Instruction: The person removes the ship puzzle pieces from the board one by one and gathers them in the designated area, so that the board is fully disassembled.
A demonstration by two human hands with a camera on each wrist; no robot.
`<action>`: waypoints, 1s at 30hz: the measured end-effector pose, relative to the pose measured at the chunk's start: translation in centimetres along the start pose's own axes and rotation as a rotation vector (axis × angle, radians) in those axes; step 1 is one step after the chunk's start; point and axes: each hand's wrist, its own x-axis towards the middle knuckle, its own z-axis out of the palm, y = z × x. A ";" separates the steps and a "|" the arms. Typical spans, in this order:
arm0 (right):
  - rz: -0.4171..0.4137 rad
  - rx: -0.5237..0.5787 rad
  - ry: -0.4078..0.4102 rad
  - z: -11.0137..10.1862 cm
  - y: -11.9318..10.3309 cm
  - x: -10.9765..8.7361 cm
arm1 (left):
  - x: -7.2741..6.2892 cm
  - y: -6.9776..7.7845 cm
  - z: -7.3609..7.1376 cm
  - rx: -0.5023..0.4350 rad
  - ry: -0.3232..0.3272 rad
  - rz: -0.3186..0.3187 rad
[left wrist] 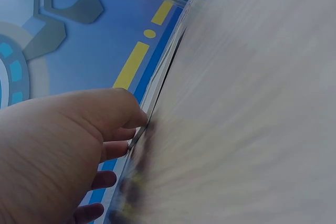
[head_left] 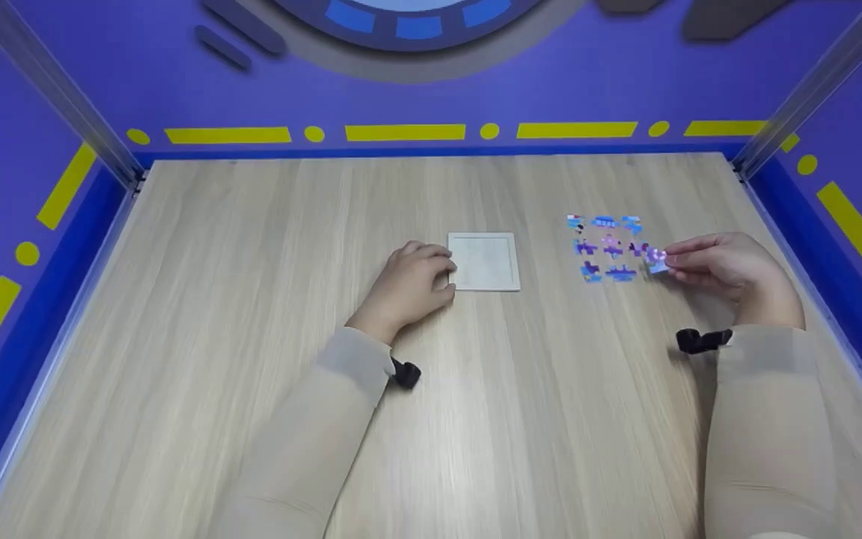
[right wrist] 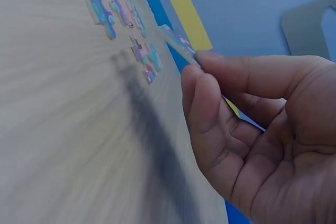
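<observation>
My right hand (head_left: 738,266) pinches a colourful jigsaw puzzle piece (head_left: 657,260) between thumb and fingertips, just right of the other pieces. In the right wrist view the piece (right wrist: 178,44) is tilted and raised off the table. Several loose jigsaw pieces (head_left: 620,274), purple, blue and pink, lie in spaced rows to its left. A square pale puzzle tray (head_left: 484,262) with a raised rim lies flat near the middle. My left hand (head_left: 414,287) rests at the tray's left edge, loosely bent fingertips touching the rim; the left wrist view shows the hand (left wrist: 68,150) at that thin edge.
The wood-grain table (head_left: 491,419) has a blue-purple wall (head_left: 401,97) with yellow marks at its back and more panels at both sides. Metal posts stand at the back corners. A black strap end (head_left: 702,341) sticks out from the right wrist.
</observation>
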 end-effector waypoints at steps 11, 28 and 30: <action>-0.009 -0.177 0.018 0.6 0.3 0.4 | -0.1 0.1 -0.1 -0.003 0.000 -0.003; -0.012 -0.318 0.052 1.4 0.5 0.6 | -0.1 0.1 -0.1 -0.016 -0.001 0.002; -0.012 -0.325 0.062 1.5 0.5 0.6 | 0.0 0.0 -0.1 -0.016 0.000 0.003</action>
